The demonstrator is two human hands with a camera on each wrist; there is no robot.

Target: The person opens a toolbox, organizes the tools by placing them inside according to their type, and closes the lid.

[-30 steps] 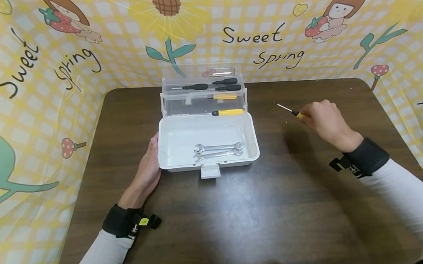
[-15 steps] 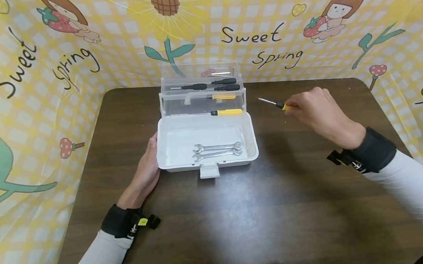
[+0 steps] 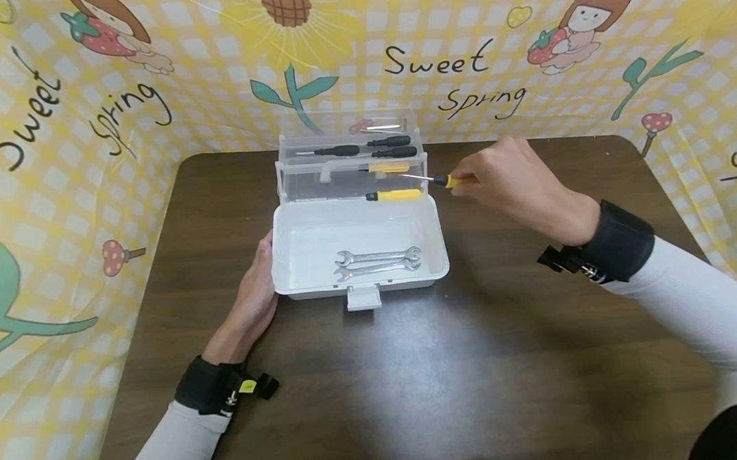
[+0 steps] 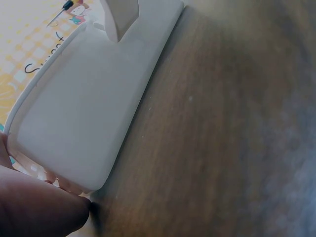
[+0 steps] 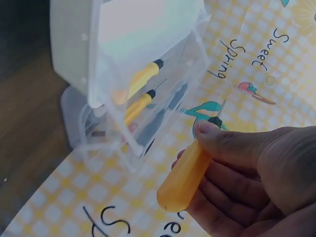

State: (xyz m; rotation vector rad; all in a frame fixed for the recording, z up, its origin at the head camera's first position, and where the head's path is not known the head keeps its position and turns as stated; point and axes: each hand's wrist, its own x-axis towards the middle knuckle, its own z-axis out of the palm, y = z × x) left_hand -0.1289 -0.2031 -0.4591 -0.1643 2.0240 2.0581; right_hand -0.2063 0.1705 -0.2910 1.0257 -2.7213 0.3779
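My right hand [image 3: 505,190] pinches a screwdriver [image 5: 185,173] by its yellow handle, with the thumb near the black collar. The thin shaft points left and overlaps the right end of the box's clear trays [image 3: 342,183] in the head view. My left hand [image 3: 254,297] rests against the left end of the white toolbox [image 3: 285,292], fingers along the wall. Two wrenches [image 3: 378,256] lie in its base. A yellow-handled screwdriver [image 3: 398,196] lies in the lower tray, another yellow handle [image 3: 389,167] just behind it. Several black-handled screwdrivers [image 3: 337,151] lie farther back.
The latch [image 3: 363,297] hangs from the toolbox's front. At the back, L-shaped metal keys [image 3: 385,128] lie in the clear top section. The brown table [image 3: 326,396] meets a yellow checked cloth [image 3: 361,52] behind and at the sides.
My right hand has moved left with the screwdriver, bringing the shaft from the table's right side to the trays. The left hand and toolbox stay in place.
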